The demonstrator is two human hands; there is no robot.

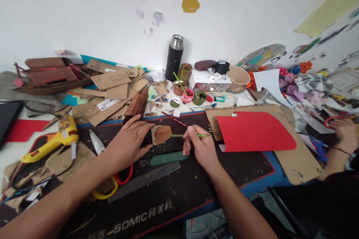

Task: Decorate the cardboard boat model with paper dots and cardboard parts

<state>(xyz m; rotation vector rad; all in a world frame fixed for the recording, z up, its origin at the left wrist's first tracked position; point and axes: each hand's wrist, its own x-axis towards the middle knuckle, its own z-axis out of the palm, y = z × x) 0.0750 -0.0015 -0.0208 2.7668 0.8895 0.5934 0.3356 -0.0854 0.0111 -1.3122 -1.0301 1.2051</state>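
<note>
My right hand (pixel 200 145) pinches a thin green brush (pixel 176 135), its tip over a small cardboard piece (pixel 162 134) that shows reddish-brown paint. My left hand (pixel 130 138) lies with its fingers apart at the left edge of that piece, its fingertips touching it. A brown folded cardboard shape (pixel 137 104) stands just behind my left hand. Beyond the painted piece a dark red brush (pixel 174 118) rests on the black mat (pixel 196 190). Nearer to me, a green cutter (pixel 168 159) lies beside a clear ruler (pixel 144 183).
A yellow glue gun (pixel 56 140) and scissors (pixel 105 190) lie at left. Behind stand paint jars (pixel 199 98), a black thermos (pixel 174 58) and a brown model boat (pixel 53 76). Red paper (pixel 255 132) lies on cardboard at right, near another person's hand (pixel 343 132).
</note>
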